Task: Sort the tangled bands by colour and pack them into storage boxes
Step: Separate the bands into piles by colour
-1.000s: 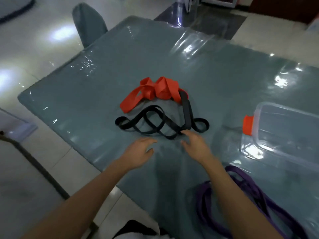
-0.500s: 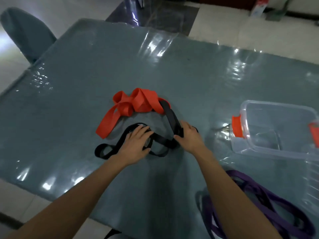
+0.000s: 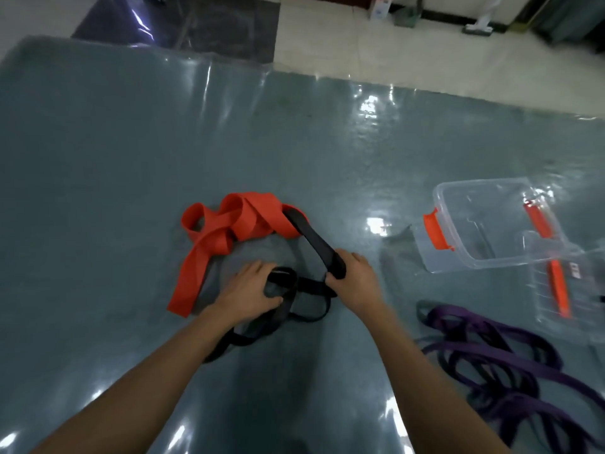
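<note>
A wide red band [image 3: 229,224] lies bunched in the middle of the table, one end trailing toward me. A black band [image 3: 314,240] runs out from under the red one and loops back near my wrists. My right hand [image 3: 355,283] grips a wide stretch of the black band. My left hand [image 3: 248,291] holds a bunched loop of the same band, thumb curled over it. More black loops trail beneath my left forearm. A clear storage box [image 3: 487,224] with orange clips stands at the right.
A pile of purple bands [image 3: 504,365] lies at the near right, beside my right forearm. A clear lid [image 3: 569,290] with an orange clip leans by the box. The table [image 3: 114,158] is covered with shiny plastic sheet. Floor and clutter lie beyond the far edge.
Both hands went from hovering near the black band to taking hold of it, and its loops have been gathered closer together. The camera has swung to the right.
</note>
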